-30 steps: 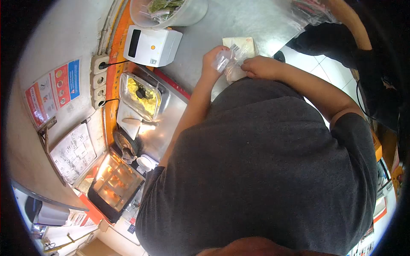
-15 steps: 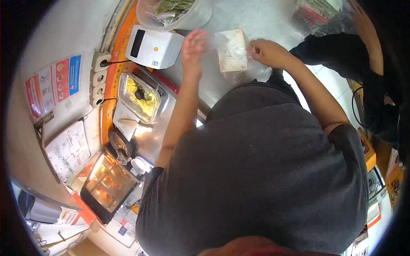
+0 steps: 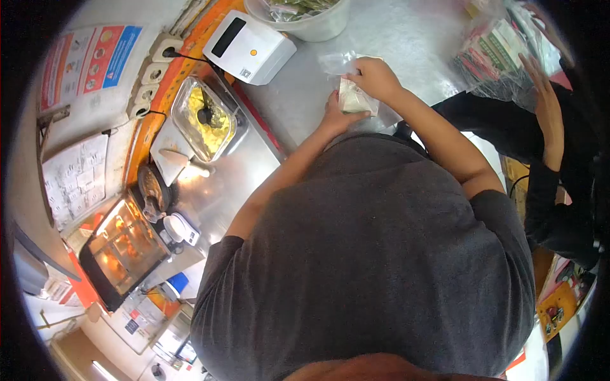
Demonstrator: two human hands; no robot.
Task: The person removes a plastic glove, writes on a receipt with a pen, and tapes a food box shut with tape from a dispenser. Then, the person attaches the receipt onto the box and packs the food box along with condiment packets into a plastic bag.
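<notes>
A small pale box (image 3: 357, 100) in clear plastic stands on the metal counter, close to my body. My left hand (image 3: 340, 119) grips it at its near left corner, thumb and fingers around the edge. Over the box's far side my right hand (image 3: 376, 77) is closed, pinching a loose clear plastic bag (image 3: 337, 63) that sticks out to the left. My right hand hides part of the box top.
Left of my hands sits a white label printer (image 3: 248, 47). A clear tub (image 3: 324, 24) of bagged greens stands beyond. A steel tray (image 3: 206, 120) holds yellow food. On the right, another person's hand (image 3: 543, 108) is near plastic-wrapped packets (image 3: 495, 47).
My left hand has come from the air beside the printer to the box's near corner. My right hand has moved over the box onto the plastic. The view has shifted.
</notes>
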